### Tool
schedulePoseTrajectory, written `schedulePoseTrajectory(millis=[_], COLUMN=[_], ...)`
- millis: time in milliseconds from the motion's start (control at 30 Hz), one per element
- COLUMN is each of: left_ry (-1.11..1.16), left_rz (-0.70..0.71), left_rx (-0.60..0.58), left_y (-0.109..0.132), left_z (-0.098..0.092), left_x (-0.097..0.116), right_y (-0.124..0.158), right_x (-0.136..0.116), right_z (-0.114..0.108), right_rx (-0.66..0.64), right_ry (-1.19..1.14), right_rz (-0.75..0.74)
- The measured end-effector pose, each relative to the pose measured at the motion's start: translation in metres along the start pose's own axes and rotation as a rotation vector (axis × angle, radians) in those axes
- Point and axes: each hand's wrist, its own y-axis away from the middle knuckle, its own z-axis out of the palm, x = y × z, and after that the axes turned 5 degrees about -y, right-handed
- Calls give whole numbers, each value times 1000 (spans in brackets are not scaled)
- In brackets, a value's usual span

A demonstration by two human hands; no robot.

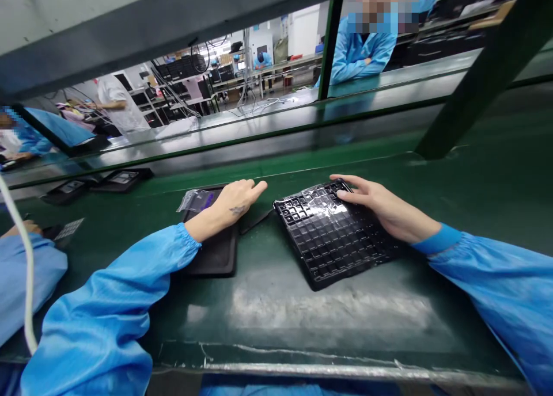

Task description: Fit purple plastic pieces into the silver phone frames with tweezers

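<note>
Head view, inspected from above the bench (302,321): we record the right hand (375,203) on a black blister tray (332,235), its fingers (345,180) curled narrowly around the far corner. We judge this a light hold, though the angle is poor and the underside of the grip is hidden. A sheet of clear film (322,207) lies over the tray's upper cells. The tray sits at a slant to the bench edge, one corner pointing toward us.

We find the left hand (233,203) lying flat, its digits close together and not closed on anything, over a dark flat tray (215,255). A clear plastic bag (196,201) with a blue marking lies just beside that hand, and a dark wedge-shaped piece (254,220) sits between the two trays.

For working room, we note green bench surface between the trays and the metal front edge (345,370). Two further black trays (121,180) lie well to the left, along the far side. A green frame upright (486,79) stands beyond the right hand. At far left, another person's hand (26,229) rests beside a white cable (29,281). A co-worker in a blue smock (358,50) stands across the bench.
</note>
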Motion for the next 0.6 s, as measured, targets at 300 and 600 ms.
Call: schedulePoseTrajectory(millis=[300, 600], left_ry=[13, 10], left_rz=[139, 137], left_rx=[-75, 28], left_y=[-17, -1], left_z=[26, 7], left_x=[-8, -7], right_y=[-1, -1], right_x=[1, 2], right_z=[-1, 0], right_rx=[-29, 25], right_ry=[-17, -52], right_rz=[-6, 28])
